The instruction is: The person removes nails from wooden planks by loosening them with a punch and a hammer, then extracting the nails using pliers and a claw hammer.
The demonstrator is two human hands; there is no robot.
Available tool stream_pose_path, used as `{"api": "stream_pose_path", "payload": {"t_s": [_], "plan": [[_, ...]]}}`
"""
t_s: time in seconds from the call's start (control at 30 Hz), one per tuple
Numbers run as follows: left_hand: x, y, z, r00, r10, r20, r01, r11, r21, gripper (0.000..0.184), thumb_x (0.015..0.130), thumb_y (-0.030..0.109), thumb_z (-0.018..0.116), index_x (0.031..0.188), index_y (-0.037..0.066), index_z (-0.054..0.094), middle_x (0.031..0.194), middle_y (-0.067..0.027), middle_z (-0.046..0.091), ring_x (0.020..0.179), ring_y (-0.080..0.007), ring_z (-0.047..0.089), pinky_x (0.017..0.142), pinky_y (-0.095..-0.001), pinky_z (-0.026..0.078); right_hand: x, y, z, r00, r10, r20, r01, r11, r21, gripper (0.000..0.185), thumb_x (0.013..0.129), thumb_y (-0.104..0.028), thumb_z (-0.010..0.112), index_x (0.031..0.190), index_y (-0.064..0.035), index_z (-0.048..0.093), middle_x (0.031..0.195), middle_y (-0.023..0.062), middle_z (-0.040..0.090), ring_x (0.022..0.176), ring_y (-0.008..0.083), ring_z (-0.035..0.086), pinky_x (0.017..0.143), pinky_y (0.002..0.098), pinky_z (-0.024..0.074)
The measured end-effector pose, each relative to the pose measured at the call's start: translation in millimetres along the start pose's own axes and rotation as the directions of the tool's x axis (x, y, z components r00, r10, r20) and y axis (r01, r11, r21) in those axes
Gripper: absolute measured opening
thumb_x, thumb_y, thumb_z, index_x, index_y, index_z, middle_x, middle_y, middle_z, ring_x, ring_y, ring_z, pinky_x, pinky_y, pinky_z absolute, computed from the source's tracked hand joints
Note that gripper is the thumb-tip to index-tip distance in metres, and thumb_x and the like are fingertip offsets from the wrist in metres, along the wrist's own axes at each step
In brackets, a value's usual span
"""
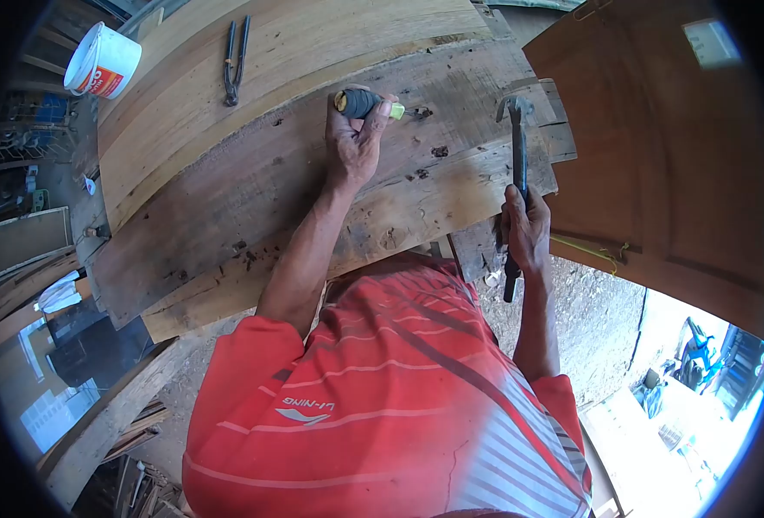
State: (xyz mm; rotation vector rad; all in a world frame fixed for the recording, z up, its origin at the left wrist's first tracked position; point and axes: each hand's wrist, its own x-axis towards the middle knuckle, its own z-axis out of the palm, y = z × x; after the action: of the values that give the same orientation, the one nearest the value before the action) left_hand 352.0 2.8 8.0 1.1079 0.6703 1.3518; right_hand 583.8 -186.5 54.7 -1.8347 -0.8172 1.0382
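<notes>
My left hand (353,155) is wrapped round a chisel-like tool (361,104) with a black-wrapped handle, a yellow butt and a yellow-green part near the shaft. Its short metal end points right, at a dark pit in the weathered wooden board (313,164); the tip is too small to tell if it touches. In my right hand (527,226) is a claw hammer (519,142), held by its dark handle with the head upward, over the right end of the boards. Dark holes and crumbs of wood mark the board around the tool.
Pincers (234,73) lie on the paler planks behind. A white bucket (110,59) with a red label stands at the far left corner. A brown wooden panel (649,155) rises on the right, a yellow cord (602,253) by its lower edge. Wood scraps (140,432) lie lower left.
</notes>
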Motion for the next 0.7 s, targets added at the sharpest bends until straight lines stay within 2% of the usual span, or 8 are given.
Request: {"api": "stream_pose_path", "payload": {"t_s": [0.1, 0.13, 0.33, 0.47, 0.53, 0.6, 0.7], "plan": [[-5, -2, 1, 0.999, 0.041, -0.004, -0.041, 0.997, 0.059, 0.027, 0.101, 0.004, 0.068, 0.119, 0.006, 0.047, 0.109, -0.0087, 0.067, 0.103, -0.0146, 0.066, 0.092, -0.031, 0.055, 1, -1, -6, 0.997, -0.071, -0.009, 0.069, 0.988, -0.14, 0.04, 0.106, -0.042, 0.061, 0.092, -0.005, 0.057, 0.067, -0.0037, 0.05, 0.062, 0.0058, 0.046, 0.054, 0.0272, 0.0389], [-5, -2, 1, 0.999, 0.044, -0.011, -0.043, 0.996, 0.079, 0.027, 0.101, 0.004, 0.068, 0.118, 0.006, 0.047, 0.108, -0.008, 0.066, 0.102, -0.014, 0.066, 0.092, -0.0304, 0.055, 0, -1, -5, 0.998, -0.058, -0.014, 0.055, 0.985, -0.163, 0.041, 0.106, -0.042, 0.061, 0.092, -0.0033, 0.058, 0.068, -0.0013, 0.051, 0.063, 0.0083, 0.047, 0.057, 0.0305, 0.0418], [-4, 3, 8, 0.996, 0.084, 0.019, -0.086, 0.989, 0.118, 0.029, 0.099, 0.001, 0.07, 0.117, 0.006, 0.047, 0.105, -0.0057, 0.065, 0.099, -0.0104, 0.064, 0.09, -0.0278, 0.055, -11, -13, 1, 0.996, -0.084, 0.027, 0.089, 0.96, -0.265, 0.044, 0.106, -0.043, 0.061, 0.1, 0.0009, 0.061, 0.069, 0.0077, 0.056, 0.065, 0.0139, 0.054, 0.061, 0.0357, 0.0467], [-7, 0, 18, 0.986, 0.168, -0.006, -0.164, 0.967, 0.195, 0.028, 0.097, 0.003, 0.073, 0.115, 0.005, 0.051, 0.103, -0.0064, 0.069, 0.093, -0.0101, 0.067, 0.082, -0.0253, 0.056, -20, -55, 4, 0.969, -0.237, 0.069, 0.246, 0.895, -0.373, 0.045, 0.105, -0.044, 0.062, 0.107, 0.001, 0.063, 0.071, 0.0114, 0.058, 0.067, 0.0171, 0.056, 0.063, 0.0365, 0.0476], [-9, 1, 24, 0.988, 0.153, 0.01, -0.151, 0.955, 0.256, 0.031, 0.095, 0.001, 0.076, 0.113, 0.004, 0.052, 0.103, -0.0053, 0.069, 0.093, -0.0087, 0.066, 0.081, -0.0244, 0.056, -32, -89, 6, 0.941, -0.329, 0.078, 0.332, 0.854, -0.4, 0.046, 0.104, -0.045, 0.064, 0.109, 0.0004, 0.064, 0.072, 0.0123, 0.059, 0.067, 0.0185, 0.057, 0.064, 0.0369, 0.0481], [-10, 1, 25, 0.988, 0.147, 0.042, -0.152, 0.924, 0.351, 0.031, 0.092, 0.0, 0.078, 0.11, 0.003, 0.053, 0.103, -0.005, 0.068, 0.093, -0.0071, 0.065, 0.081, -0.0229, 0.055, -43, -114, 5, 0.893, -0.444, 0.075, 0.44, 0.828, -0.348, 0.042, 0.103, -0.042, 0.066, 0.109, -0.0013, 0.062, 0.072, 0.0109, 0.059, 0.067, 0.0181, 0.057, 0.064, 0.0366, 0.0482], [-15, 15, 38, 0.996, 0.093, -0.002, -0.087, 0.935, 0.344, 0.034, 0.091, -0.001, 0.079, 0.114, 0.002, 0.054, 0.101, -0.004, 0.068, 0.09, -0.008, 0.064, 0.082, -0.0243, 0.056, -52, -127, 12, 0.823, -0.557, 0.114, 0.564, 0.774, -0.29, 0.039, 0.102, -0.041, 0.067, 0.111, -0.0033, 0.059, 0.071, 0.0098, 0.058, 0.065, 0.02, 0.059, 0.063, 0.0372, 0.0492]]}}
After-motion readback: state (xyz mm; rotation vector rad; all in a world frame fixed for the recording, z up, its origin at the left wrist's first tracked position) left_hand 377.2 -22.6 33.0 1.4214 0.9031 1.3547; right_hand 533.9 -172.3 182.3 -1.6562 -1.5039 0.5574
